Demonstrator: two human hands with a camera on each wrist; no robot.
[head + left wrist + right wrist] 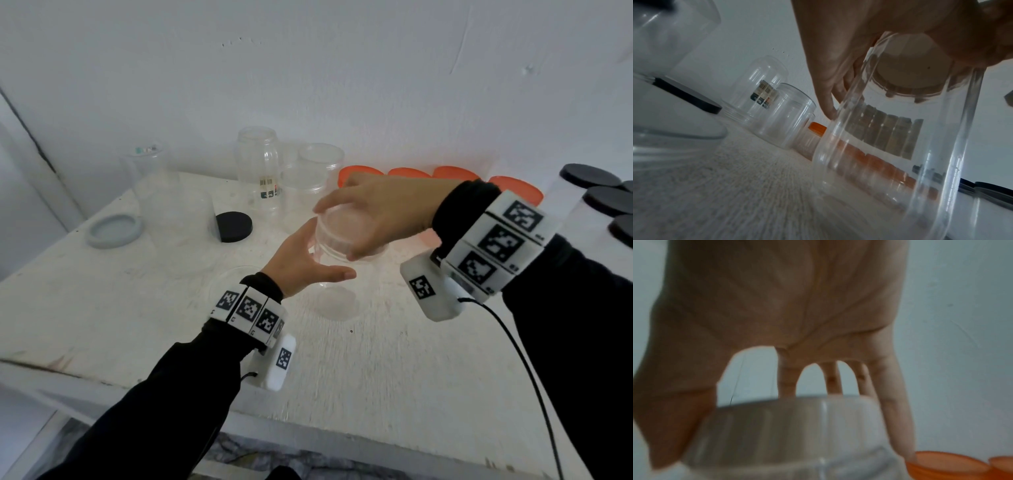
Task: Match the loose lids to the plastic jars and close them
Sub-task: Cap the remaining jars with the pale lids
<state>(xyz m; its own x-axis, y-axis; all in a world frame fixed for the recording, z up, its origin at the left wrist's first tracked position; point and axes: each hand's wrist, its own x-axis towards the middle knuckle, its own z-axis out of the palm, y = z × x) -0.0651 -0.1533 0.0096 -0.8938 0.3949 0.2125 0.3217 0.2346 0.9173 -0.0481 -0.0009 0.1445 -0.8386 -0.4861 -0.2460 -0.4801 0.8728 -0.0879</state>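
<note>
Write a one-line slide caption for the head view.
Right hand grips a clear lid atop a clear jar while the left hand reaches alongside.

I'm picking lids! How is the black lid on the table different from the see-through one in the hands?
The black lid is dark and solid; the clear lid is see-through. The black lid lies loose on the table; the right hand holds the clear lid on a jar. Both are round.
</note>
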